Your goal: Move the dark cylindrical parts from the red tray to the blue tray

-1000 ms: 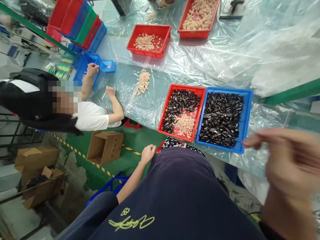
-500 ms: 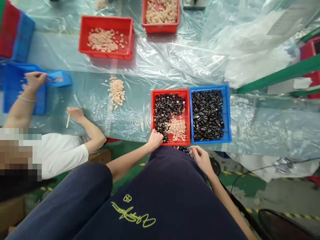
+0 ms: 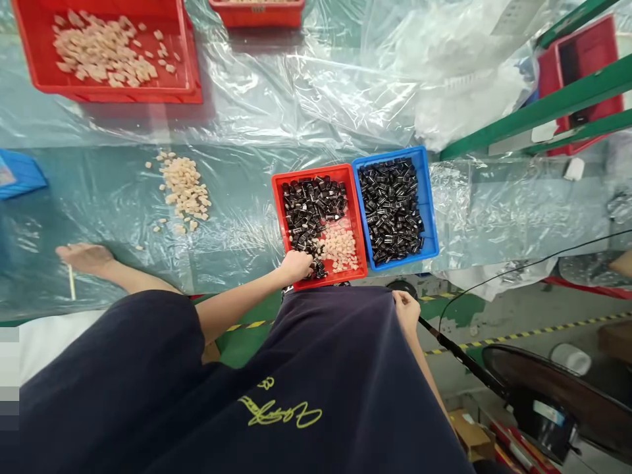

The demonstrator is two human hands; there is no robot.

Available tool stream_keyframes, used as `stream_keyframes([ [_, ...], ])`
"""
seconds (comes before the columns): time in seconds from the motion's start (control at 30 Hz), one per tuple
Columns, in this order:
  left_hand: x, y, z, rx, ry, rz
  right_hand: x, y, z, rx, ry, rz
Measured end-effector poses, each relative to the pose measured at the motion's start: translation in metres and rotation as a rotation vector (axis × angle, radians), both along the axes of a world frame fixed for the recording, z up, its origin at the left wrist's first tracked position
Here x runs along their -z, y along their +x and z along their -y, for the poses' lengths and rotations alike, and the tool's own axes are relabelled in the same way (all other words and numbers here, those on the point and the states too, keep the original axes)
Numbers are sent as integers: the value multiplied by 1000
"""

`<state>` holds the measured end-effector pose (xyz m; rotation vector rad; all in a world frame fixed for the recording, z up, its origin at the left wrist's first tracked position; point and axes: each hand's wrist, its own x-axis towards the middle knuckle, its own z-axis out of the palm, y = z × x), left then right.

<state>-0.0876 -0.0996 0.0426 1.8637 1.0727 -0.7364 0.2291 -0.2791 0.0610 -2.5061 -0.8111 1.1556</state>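
My left hand (image 3: 297, 265), fingers curled closed, rests at the near left corner of a red tray (image 3: 316, 172); what its fingertips hold, if anything, is hidden. Small black cylindrical parts (image 3: 313, 204) fill the tray's far and left side. Cream-coloured pieces (image 3: 340, 249) are heaped at its near right. Against the tray's right side stands a blue tray (image 3: 430, 210) full of similar black parts (image 3: 392, 210). My right hand (image 3: 407, 311) pinches the hem of my dark shirt (image 3: 345, 349) and pulls it out to the right, below the blue tray.
Loose cream pieces (image 3: 185, 187) lie on the plastic-covered table (image 3: 237, 178) to the left. Beyond them is a larger red bin (image 3: 192, 79). A co-worker's hand (image 3: 86, 259) holds a thin stick at far left. A green metal bar (image 3: 538, 108) crosses the right; a fan (image 3: 538, 395) stands below.
My right hand has taken hold of the shirt hem and stretched it rightward. My left hand stays at the tray corner. The view has shifted, so the table things sit further left.
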Motion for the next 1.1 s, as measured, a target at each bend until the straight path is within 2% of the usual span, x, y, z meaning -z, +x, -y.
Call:
stream_keyframes([
  [0.1,2,1,-3,-33,-13,13,3,8,-11,-42,-19,-117],
  [0.23,-5,0,-3,-154,9,29,-6,8,-29,-121,-13,-242],
  [0.33,-19,2,-1,-289,75,64,-13,-5,-53,-163,48,-368],
  [0.43,-38,11,6,-423,168,139,-14,-32,-87,-167,107,-555],
  [0.57,-63,41,25,-564,265,279,-13,-73,-125,-134,99,-855],
  [0.67,-76,68,43,-639,309,369,-17,-89,-135,-130,17,-1060],
  [0.77,-82,91,60,-701,374,410,-23,-85,-133,-118,-55,-1184],
  [0.9,-87,109,73,-769,435,412,-25,-66,-135,-92,-86,-1224],
  [1.1,-92,123,59,-823,352,537,-29,-47,-146,-243,-57,-1162],
])
